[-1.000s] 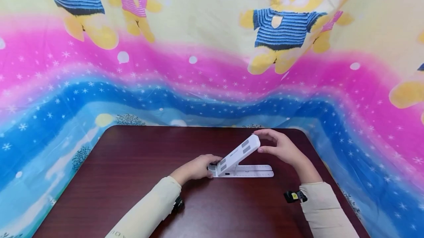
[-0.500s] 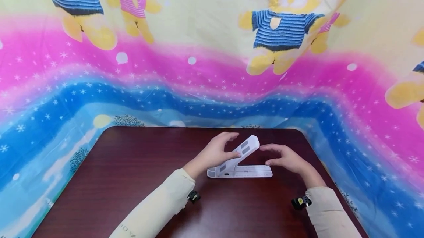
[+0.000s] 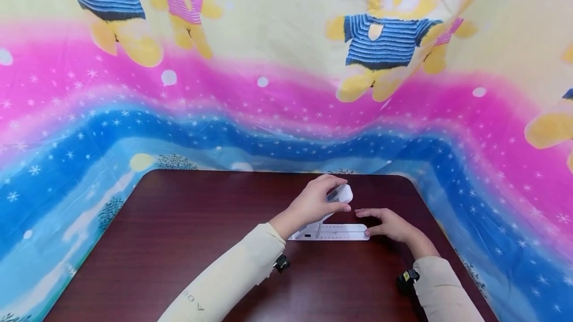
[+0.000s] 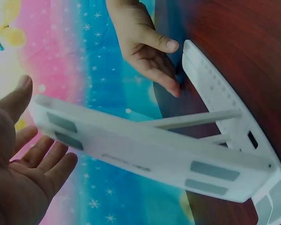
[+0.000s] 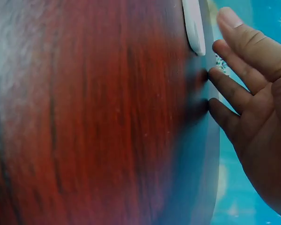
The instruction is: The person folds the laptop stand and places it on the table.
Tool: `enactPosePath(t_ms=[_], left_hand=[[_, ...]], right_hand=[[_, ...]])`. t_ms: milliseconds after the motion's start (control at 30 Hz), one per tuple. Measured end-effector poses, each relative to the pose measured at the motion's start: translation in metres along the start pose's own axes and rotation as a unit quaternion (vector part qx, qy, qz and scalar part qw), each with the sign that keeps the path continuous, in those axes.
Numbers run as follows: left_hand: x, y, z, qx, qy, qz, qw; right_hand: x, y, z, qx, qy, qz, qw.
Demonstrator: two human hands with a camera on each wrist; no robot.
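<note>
A white folding stand (image 3: 345, 233) with grey pads sits on the table, its upper panel (image 4: 126, 145) tilted up on thin struts above the flat base (image 4: 210, 84). My left hand (image 3: 313, 201) is at the raised end of the panel, thumb and fingers spread to either side of it. In the left wrist view the fingers (image 4: 60, 165) are beside that end with a gap showing. My right hand (image 3: 390, 224) is at the right end of the base, thumb tip right at its edge, fingers loosely extended. The left hand and forearm cover part of the panel in the head view.
The dark reddish-brown table (image 3: 188, 222) has rounded far corners. Behind it hangs a curtain (image 3: 277, 83) printed with teddy bears and snowflakes. Small black cameras (image 3: 281, 263) are worn at both wrists.
My left hand has left the stand's hinge end and moved up and right to the panel's raised end. My right hand has dropped from that end toward the base. The panel's tilt looks unchanged.
</note>
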State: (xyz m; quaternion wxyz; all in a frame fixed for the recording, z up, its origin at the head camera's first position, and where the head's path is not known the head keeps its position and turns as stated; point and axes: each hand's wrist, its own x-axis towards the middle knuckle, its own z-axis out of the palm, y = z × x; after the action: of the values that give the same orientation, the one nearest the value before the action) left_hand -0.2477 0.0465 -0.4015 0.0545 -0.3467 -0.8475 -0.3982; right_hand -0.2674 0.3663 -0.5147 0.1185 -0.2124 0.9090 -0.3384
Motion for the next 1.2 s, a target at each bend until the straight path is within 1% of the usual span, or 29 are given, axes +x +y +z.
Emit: enactPosePath(t_ms=[167,233,333,533,600,767,833,933,1033,1100,1200], left_hand=[[0.001,0.001,0.006,-0.013,0.01,-0.025,0.9996],[0.001,0.001,0.008,-0.015,0.012,-0.037,0.9991],[0.001,0.003,0.008,-0.018,0.018,-0.046,0.9986],[0.001,0.006,0.008,-0.016,0.021,-0.057,0.998],[0.001,0.007,0.009,-0.014,0.018,-0.057,0.9981],[0.001,0.007,0.009,-0.003,0.014,-0.053,0.9985],[0.002,0.007,0.008,0.001,0.015,-0.048,0.9987],[0.002,0.006,0.007,0.005,0.016,-0.039,0.9991],[0.003,0.004,0.006,0.002,0.012,-0.026,0.9996],[0.003,0.001,0.005,0.009,0.004,-0.013,0.9999],[0.003,-0.002,0.004,0.03,-0.009,0.006,0.9995]], right_hand=[[0.002,-0.002,0.0,-0.034,-0.012,0.017,0.999],[0.003,-0.004,0.0,-0.054,-0.017,0.016,0.998],[0.004,-0.007,0.002,-0.069,-0.021,0.012,0.997],[0.001,-0.009,0.002,-0.075,-0.031,0.007,0.997],[-0.001,-0.008,0.002,-0.074,-0.036,0.012,0.997],[-0.003,-0.008,0.003,-0.066,-0.037,0.015,0.997],[-0.004,-0.011,0.004,-0.072,-0.034,0.009,0.997],[-0.004,-0.018,0.006,-0.094,-0.022,0.002,0.995],[-0.007,-0.026,0.012,-0.119,-0.012,0.007,0.993],[-0.01,-0.032,0.016,-0.137,-0.015,0.01,0.99],[-0.015,-0.041,0.021,-0.163,-0.028,0.0,0.986]])
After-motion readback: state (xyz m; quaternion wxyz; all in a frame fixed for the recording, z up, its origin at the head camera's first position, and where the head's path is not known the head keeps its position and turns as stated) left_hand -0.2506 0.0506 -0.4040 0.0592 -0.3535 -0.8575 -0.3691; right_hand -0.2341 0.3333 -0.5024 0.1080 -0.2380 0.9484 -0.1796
